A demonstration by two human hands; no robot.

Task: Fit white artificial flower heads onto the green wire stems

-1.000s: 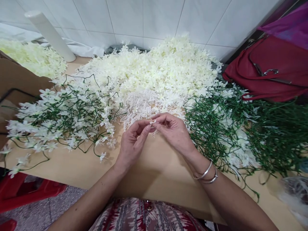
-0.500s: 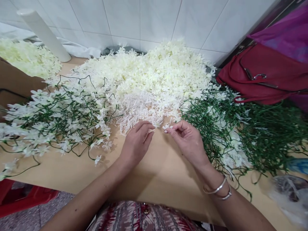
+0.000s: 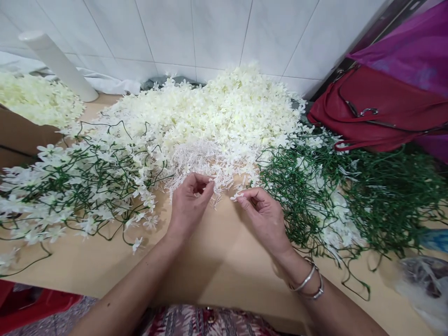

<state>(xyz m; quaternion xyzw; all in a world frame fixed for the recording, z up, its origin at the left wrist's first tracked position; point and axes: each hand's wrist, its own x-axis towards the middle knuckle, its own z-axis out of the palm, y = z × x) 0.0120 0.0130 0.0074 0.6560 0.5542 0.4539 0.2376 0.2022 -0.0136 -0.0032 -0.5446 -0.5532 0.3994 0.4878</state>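
My left hand (image 3: 189, 205) is closed in a pinch at the near edge of a heap of thin white artificial stamens (image 3: 194, 156). A small white piece, apparently a stamen, shows at its fingertips. Between the thumb and fingers of my right hand (image 3: 264, 217) is a small white artificial flower (image 3: 236, 197), held just above the table (image 3: 217, 252). The two hands are a short gap apart. Behind the stamens rises a big pile of loose cream-white flower heads (image 3: 217, 105).
White flowers on green stems (image 3: 87, 182) spread at the left. Bare green stems (image 3: 392, 200) lie heaped at the right, near a red handbag (image 3: 385, 102). A white roll (image 3: 59, 67) stands at the back left. A plastic bag (image 3: 425, 284) sits front right.
My left hand has moved slightly left and closed its loosely bent fingers into a pinch on a small white piece. My right hand has lowered a little, still holding the white flower.
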